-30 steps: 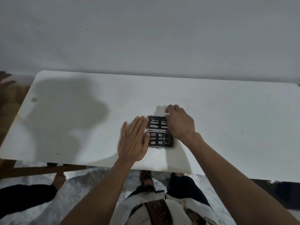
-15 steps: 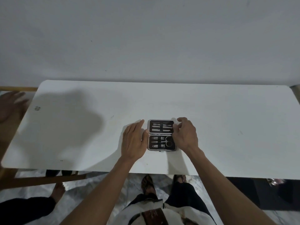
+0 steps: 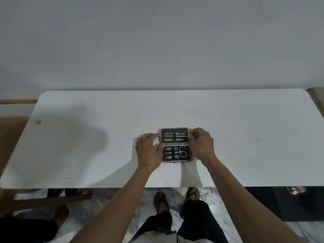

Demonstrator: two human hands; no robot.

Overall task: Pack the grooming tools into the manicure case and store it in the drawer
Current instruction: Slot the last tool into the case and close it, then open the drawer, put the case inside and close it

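Observation:
An open manicure case (image 3: 175, 145) with a silver rim and dark lining lies on the white table (image 3: 87, 137), near its front edge. Its far half holds several thin metal tools. Its near half holds small scissors (image 3: 182, 151), clippers and other pieces, all strapped in. My left hand (image 3: 149, 151) pinches the left edge of the far half with its fingertips. On the right edge of that same half, the fingers of my right hand (image 3: 201, 146) grip in the same way. No loose tools lie on the table.
A grey wall rises behind the table. Wooden furniture (image 3: 10, 134) stands at the left. Another person's foot (image 3: 61, 213) and dark clothing show on the marble floor at lower left. My own sandalled feet (image 3: 160, 200) are under the table's front edge.
My left hand went from lying flat beside the case to pinching its lid edge. My right hand came off the top of the case to its right edge. The hand at far left has gone.

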